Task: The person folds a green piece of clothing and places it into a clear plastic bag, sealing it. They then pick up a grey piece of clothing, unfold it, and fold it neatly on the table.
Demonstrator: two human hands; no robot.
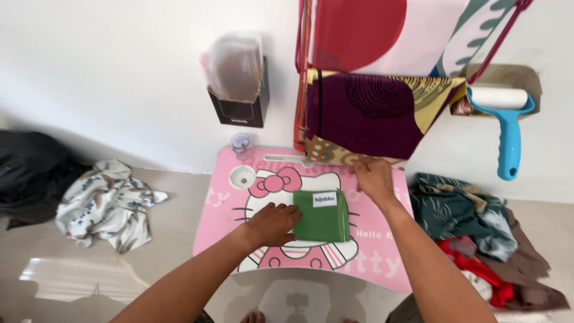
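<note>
A folded green cloth [326, 220] with a small white label lies flat on a pink cartoon-print lap table [220, 209]. My left hand [272, 224] rests palm down on the cloth's left edge, fingers together. My right hand [372, 177] reaches to the table's far right side and grasps the lower edge of a patterned brown-and-cream cloth [335, 153] hanging from a rack [301, 78]. A maroon and yellow cloth [365, 113] hangs just above it.
A black box holding clear plastic bags [238, 84] hangs on the white wall. A blue lint roller [507, 128] hangs at right. Piled cloths [472, 224] lie on the floor right, a floral cloth [107, 203] and dark bag [30, 173] left.
</note>
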